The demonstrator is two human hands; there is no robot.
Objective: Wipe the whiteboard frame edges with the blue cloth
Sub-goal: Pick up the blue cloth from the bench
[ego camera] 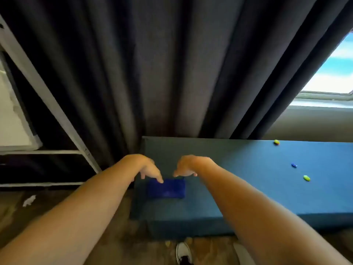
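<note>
A folded dark blue cloth [166,188] lies flat near the left end of a blue padded surface [248,178]. My left hand [148,169] hangs over the cloth's upper left corner with fingers pointing down, one fingertip touching the cloth's top edge. My right hand [188,166] hovers just above the cloth's upper right corner, fingers loosely curled and holding nothing. The whiteboard [13,119], white with a pale grey frame [36,139], stands at the far left on a metal stand, well apart from both hands.
Dark grey curtains [162,64] hang behind the padded surface. A bright window [332,73] shows at the upper right. Three small coloured pieces [306,178] lie on the pad's right part. The stand's grey bars [47,152] sit at left. My white shoe [183,252] is on the wooden floor.
</note>
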